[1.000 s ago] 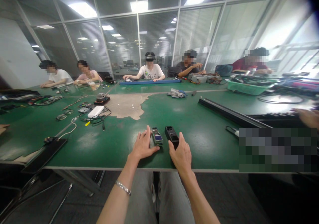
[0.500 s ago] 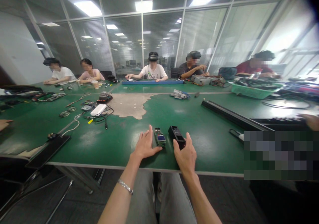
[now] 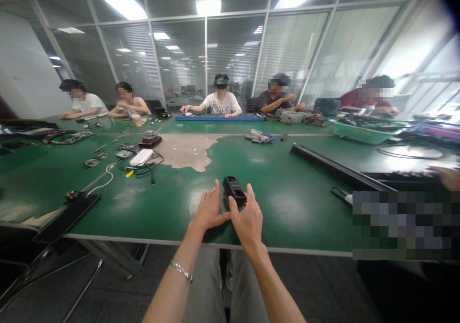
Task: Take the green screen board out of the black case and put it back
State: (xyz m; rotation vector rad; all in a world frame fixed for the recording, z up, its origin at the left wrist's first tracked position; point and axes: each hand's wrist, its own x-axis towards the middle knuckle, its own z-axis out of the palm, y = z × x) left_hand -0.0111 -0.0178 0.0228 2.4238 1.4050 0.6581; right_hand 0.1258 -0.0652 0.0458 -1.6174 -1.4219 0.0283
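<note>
A black plastic device casing with several cut-outs is tilted slightly in front of me, close over the green tabletop. My right hand grips its near right end between thumb and fingers. My left hand lies to the left of the casing with fingers stretched and thumb out towards its near end; I cannot tell whether the thumb touches it. The small circuit board with a screen is hidden, with the casing now where it lay.
A white box with cables lies to the left, near a bare tan patch. A long black bar and a green basket are on the right. Gloves lie farther back. Several people sit across the table.
My right hand has carried the black casing left, over the spot where the circuit board lay, and the board is out of sight. My left hand has barely moved.
</note>
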